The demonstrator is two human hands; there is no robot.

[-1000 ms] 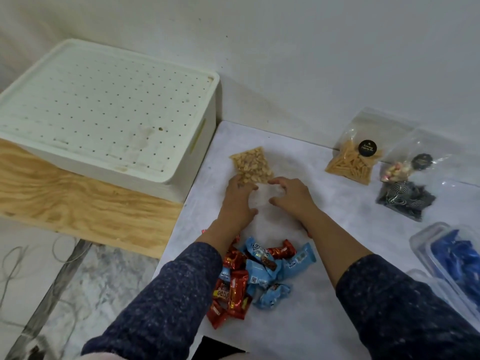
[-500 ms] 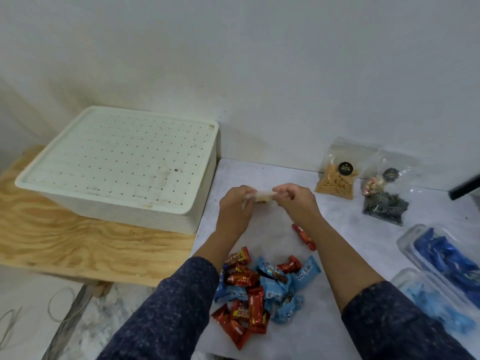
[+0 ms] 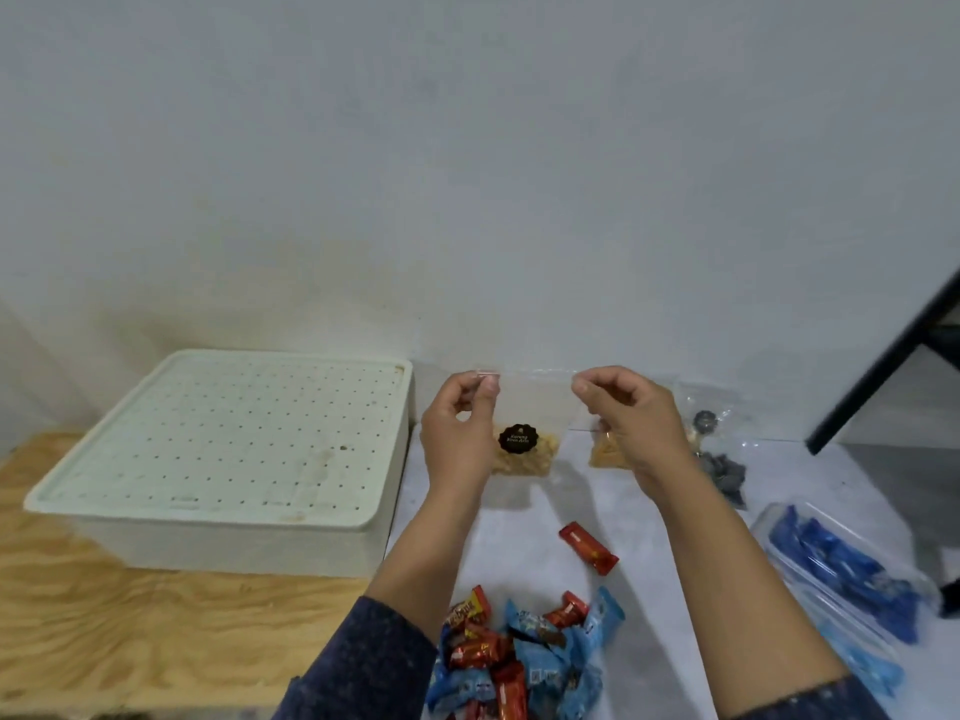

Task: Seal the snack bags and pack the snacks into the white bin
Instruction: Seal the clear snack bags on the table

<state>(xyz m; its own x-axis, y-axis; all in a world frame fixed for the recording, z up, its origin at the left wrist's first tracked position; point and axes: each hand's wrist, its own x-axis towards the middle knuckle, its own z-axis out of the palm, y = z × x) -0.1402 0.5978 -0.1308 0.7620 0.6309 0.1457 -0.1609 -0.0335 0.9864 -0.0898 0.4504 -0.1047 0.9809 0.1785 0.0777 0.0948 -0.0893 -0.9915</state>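
Head view: left hand (image 3: 457,439) and right hand (image 3: 631,426) pinch the top corners of a clear snack bag (image 3: 530,433) between their fingers, above the desk (image 3: 519,517)

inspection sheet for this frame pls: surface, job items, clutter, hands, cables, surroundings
Surface: pale grey table, with a plywood board beside it on the left.
Job's things: clear snack bag with a black round label, held up above the table; white bin on the plywood, perforated lid on; second snack bag and dark-candy bag near the wall.
Clutter: pile of red and blue wrapped candies; one red candy apart from it; clear trays of blue packets.
Hands: left hand and right hand each pinch a top corner of the bag.
Cables: nothing seen.
Surroundings: plain white wall; dark bar at right.
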